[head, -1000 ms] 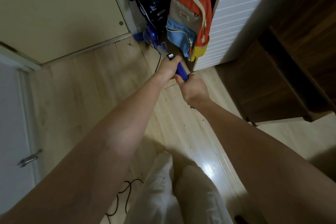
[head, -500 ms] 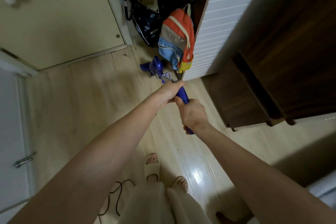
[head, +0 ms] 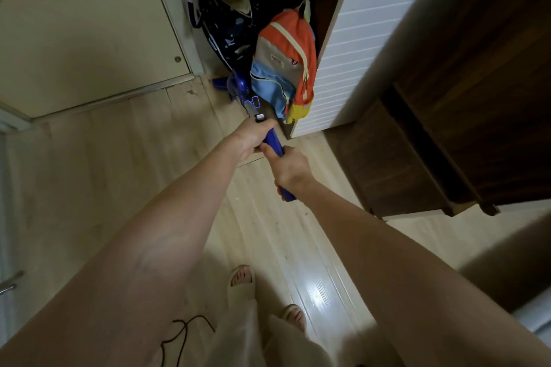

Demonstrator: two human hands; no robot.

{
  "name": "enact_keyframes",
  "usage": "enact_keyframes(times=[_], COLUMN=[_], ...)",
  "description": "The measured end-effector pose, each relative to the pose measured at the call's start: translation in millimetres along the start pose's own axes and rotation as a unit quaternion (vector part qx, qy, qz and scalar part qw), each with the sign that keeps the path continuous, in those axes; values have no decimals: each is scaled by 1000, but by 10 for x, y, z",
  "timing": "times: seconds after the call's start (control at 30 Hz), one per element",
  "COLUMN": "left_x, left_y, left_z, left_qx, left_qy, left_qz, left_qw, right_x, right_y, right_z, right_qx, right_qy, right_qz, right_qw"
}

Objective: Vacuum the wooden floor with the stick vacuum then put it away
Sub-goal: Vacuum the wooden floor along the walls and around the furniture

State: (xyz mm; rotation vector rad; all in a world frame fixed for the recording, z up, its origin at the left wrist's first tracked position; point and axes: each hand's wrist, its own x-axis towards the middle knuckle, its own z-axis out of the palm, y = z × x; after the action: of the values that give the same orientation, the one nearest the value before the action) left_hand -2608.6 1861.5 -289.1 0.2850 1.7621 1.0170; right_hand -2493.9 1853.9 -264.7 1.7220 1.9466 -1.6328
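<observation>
Head view, centre of the frame: both hands are clenched on the blue plastic handle of the stick vacuum (head: pixel 274 141), one above the other. The left hand (head: pixel 253 140) wraps the upper part of the shaft, just under a small grey-and-white switch block (head: pixel 260 117), thumb curled round toward the other fist. The right hand (head: pixel 287 168) grips lower, nearest the body, with the blue end of the handle poking out beneath it.

From the grip the vacuum runs up the frame to its dark blue body and floor head (head: pixel 235 88), which sit on the pale wooden plank floor (head: pixel 119 164) at the mouth of an open closet, touching or just beside an orange, grey and light-blue fabric backpack (head: pixel 283 68). A dark navy patterned bag (head: pixel 220 27) stands behind the head; a white slatted closet door (head: pixel 366 39) is to the right, and a dark brown wooden cabinet (head: pixel 417 158) fills the right of the frame.

Judging by the two-handed hold, the vacuum is rigid and probably weighted toward the motor end, so steering is best done from this handle, hands spread for leverage. Smooth plastic may twist in the palm. A thin black cord (head: pixel 179 334) lies on the floor at lower left, near the feet in beige slippers (head: pixel 241 280), and could snag
</observation>
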Motion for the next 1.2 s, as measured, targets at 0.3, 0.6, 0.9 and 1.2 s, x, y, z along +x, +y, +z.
enact_keyframes(times=[0.3,0.6,0.9,1.2], left_x=[414,307,297,-255], left_y=[-237,53,-15,220], left_z=[-34,-57,-154,-454], left_qx=[38,-48,-6,-28], left_qy=[-6,-22,0,-55], left_qz=[10,7,-18,-47], left_qw=[999,999,1000,997], right_x=[400,335,312,-372], right_y=[205,-106,-99,-459], right_z=[217,-18,175,86], right_qx=[-5,-2,1,84], right_qy=[17,15,-3,-33], right_qz=[1,9,18,48], right_qw=[1000,1000,1000,995])
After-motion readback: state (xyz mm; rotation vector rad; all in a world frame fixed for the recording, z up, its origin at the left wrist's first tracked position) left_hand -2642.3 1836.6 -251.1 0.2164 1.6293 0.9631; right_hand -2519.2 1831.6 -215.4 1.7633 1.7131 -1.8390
